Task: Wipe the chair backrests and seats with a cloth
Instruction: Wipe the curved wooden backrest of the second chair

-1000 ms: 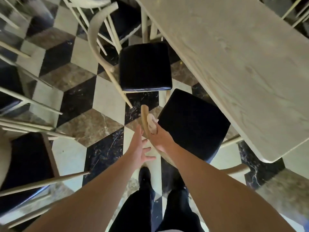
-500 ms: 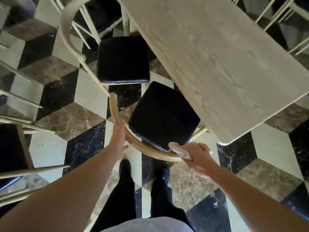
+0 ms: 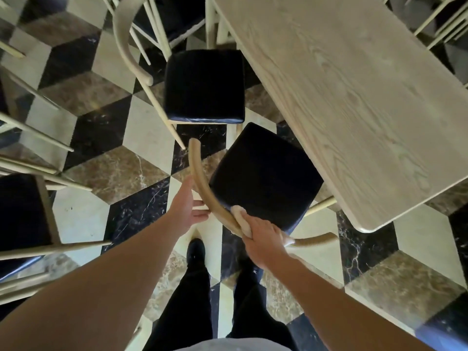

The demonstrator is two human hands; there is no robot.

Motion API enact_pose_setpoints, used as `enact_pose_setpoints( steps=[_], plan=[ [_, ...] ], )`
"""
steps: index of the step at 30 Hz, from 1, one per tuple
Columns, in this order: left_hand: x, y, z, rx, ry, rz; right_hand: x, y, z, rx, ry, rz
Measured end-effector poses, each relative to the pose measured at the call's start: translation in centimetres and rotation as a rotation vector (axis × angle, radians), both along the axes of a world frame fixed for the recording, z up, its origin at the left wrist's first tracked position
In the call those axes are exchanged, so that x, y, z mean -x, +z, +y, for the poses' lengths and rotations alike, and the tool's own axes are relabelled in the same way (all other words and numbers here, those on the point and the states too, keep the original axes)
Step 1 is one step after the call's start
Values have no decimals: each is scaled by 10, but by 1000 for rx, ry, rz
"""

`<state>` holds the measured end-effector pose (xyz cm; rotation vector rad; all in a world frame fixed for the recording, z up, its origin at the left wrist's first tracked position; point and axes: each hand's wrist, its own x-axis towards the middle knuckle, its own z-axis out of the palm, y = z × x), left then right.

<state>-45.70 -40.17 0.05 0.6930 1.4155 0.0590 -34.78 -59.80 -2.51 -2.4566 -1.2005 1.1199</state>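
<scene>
Directly below me is a chair with a black padded seat and a curved light wooden backrest rail. My right hand presses a pale cloth around the middle of that rail, fingers wrapped over it. My left hand rests against the outer side of the rail a little to the left, fingers partly curled toward it and nothing held. A second chair with a black seat and a curved rail stands just beyond.
A long pale wooden table runs along the right, its corner over the near chair's seat. More chairs with black seats and thin wooden legs crowd the left. The floor is checkered marble. My dark trouser legs and shoes are below.
My right hand with the cloth slid along the rail from its left end to the right, then back toward the middle. My left hand moved onto the rail's outer side.
</scene>
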Motion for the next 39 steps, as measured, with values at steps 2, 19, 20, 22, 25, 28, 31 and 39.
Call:
enact_pose_setpoints(
  steps=[2, 19, 20, 22, 25, 28, 31, 39],
  plan=[
    [9, -4, 14, 40, -13, -29, 24, 4, 55, -36, -35, 52],
    [25, -23, 83, -78, 103, 42, 29, -38, 222, -201, 217, -195],
    [22, -19, 75, -105, 99, 71, 30, -36, 204, -244, 286, -217],
    [15, -13, 61, -189, 63, 74, 34, -35, 163, -312, 396, -216],
    [-1, -7, 30, -332, -67, 39, 26, -34, 86, -351, 556, -240],
    [-16, -10, -5, -380, -171, 89, 1, -37, -3, -429, 671, -310],
    [-33, -13, -35, -333, -151, 201, -38, -42, -91, -326, 758, -379],
    [-48, -30, -47, -368, -180, 398, -125, -33, -202, -137, 637, -498]
  ],
)
